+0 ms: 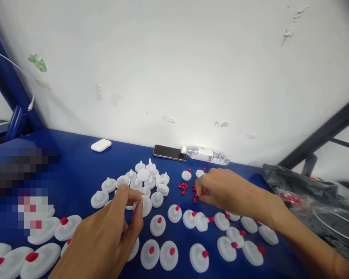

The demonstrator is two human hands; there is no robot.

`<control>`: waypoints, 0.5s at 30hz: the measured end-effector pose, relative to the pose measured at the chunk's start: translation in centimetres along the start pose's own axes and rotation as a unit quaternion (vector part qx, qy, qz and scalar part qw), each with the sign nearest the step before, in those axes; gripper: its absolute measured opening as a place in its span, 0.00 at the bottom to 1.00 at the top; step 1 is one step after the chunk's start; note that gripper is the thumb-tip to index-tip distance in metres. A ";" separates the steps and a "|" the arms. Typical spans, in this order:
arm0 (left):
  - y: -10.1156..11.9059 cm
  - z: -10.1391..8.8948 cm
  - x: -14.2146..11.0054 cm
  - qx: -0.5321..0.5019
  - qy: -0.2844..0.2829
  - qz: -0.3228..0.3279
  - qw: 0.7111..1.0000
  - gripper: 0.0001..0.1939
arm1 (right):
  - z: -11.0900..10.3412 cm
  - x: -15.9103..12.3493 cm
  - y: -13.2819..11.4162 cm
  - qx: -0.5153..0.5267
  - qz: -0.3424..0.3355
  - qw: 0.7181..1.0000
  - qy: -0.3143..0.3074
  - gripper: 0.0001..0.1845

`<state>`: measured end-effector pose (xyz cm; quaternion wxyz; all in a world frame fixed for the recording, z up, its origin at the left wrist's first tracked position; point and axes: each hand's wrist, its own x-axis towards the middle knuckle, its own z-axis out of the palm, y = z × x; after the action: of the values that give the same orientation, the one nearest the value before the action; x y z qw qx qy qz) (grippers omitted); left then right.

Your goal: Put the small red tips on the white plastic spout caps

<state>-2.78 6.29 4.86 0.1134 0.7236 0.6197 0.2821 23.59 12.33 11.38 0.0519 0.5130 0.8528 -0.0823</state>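
Disc [147,206] pinched in left hand [106,230]; red caps [183,186] lie just left of right hand [221,188], nearer one, curled almost closed (hold hidden, cannot tell).

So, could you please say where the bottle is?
In the head view, the bottle lies right of centre along the wall, beyond the right hand, its white cap at the right end of the phone.

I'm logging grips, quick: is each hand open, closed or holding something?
Left hand: closed, pinching a white plastic disc between thumb and forefinger.
Right hand: fingers curled beside small red caps; whether it holds one cannot be told.
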 end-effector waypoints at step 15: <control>-0.2 -0.3 -0.4 -0.230 -0.050 -0.036 0.971 0.19 | -0.5 -0.8 -7.3 0.379 -0.142 0.896 0.182 0.04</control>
<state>-3.08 5.92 4.89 0.3174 0.6684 0.5576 0.3763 17.49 8.37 12.62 -0.3146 0.3735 0.8155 -0.3106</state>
